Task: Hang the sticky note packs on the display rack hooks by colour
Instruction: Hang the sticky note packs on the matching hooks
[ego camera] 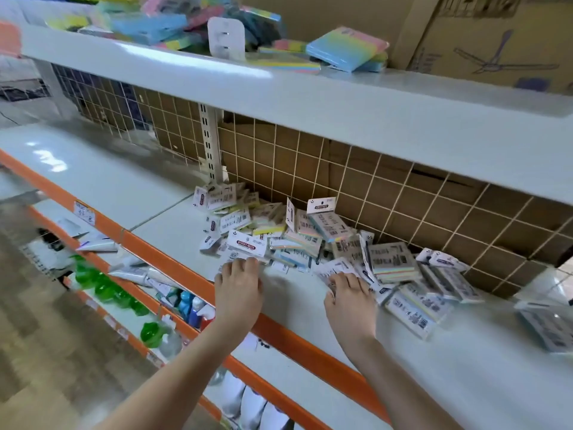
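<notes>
A heap of small sticky note packs (pixel 310 240) with white header cards lies on the middle shelf (pixel 130 187), against the wire grid back panel (pixel 387 193). My left hand (pixel 238 290) lies palm down, its fingertips touching a pack labelled "STICKY NOTE" (pixel 246 245) at the heap's near-left edge. My right hand (pixel 348 301) rests on the packs at the heap's front, with a flat white pack (pixel 333 268) under its fingers. Whether either hand grips a pack is hidden by the fingers. No display hooks are visible on the grid.
The upper shelf (pixel 310 88) overhangs the heap and carries larger multicoloured sticky note blocks (pixel 347 48) and cardboard boxes (pixel 483 35). More packs (pixel 548 327) lie at the far right. Lower shelves behind the orange edge (pixel 173 262) hold green bottles (pixel 102 283) and tubes.
</notes>
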The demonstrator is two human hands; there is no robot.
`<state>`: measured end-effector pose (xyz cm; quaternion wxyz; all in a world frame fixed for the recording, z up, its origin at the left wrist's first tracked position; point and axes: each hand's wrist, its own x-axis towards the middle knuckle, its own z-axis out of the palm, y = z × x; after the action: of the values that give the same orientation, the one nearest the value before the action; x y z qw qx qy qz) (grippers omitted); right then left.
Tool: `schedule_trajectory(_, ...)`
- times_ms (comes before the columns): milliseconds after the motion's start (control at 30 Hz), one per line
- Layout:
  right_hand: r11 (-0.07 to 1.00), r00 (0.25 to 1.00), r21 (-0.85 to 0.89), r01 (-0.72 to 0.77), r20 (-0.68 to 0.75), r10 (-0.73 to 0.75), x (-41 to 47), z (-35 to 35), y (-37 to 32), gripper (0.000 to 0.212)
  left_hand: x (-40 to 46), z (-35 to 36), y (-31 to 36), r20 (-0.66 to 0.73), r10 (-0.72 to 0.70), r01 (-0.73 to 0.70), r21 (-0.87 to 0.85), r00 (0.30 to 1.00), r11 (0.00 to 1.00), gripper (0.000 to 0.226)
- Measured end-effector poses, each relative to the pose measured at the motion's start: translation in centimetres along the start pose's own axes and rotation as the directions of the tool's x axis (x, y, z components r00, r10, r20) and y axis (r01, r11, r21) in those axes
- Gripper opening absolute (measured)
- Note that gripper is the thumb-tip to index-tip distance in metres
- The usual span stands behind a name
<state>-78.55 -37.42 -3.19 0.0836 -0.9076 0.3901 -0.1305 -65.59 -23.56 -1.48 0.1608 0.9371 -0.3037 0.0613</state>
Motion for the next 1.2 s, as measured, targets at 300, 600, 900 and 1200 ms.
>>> schedule_trajectory(300,0.998,0.987,-0.027,-0.059,-0.150,0.054,-1.1,0.6,-1.7,0.026,2.8,2.8,-3.1,0.050,-0.013,0.016,-0.059,0.999,0.998,0.065)
schedule_trajectory(600,0.995,0.960,0.089,-0.043,-0.272,0.066,-2.1,0.7,-1.9,0.031,2.1,3.0,-4.2,-0.086,0.099,-0.115,-0.212,0.991,0.970,0.073)
schedule_trajectory(900,0.840,0.885,0.492,-0.229,-0.255,0.391,-3.2,-0.8,-2.0,0.022,0.8,0.2,-4.2,-0.051,-0.043,-0.018,-0.825,0.998,0.565,0.060)
schedule_trajectory(1200,0.679,0.693,0.694,-0.242,-0.366,0.621,-3.2,-2.1,-2.3,0.020,2.5,-3.0,-0.8,0.497,0.176,0.527,-0.816,0.849,-0.236,0.017)
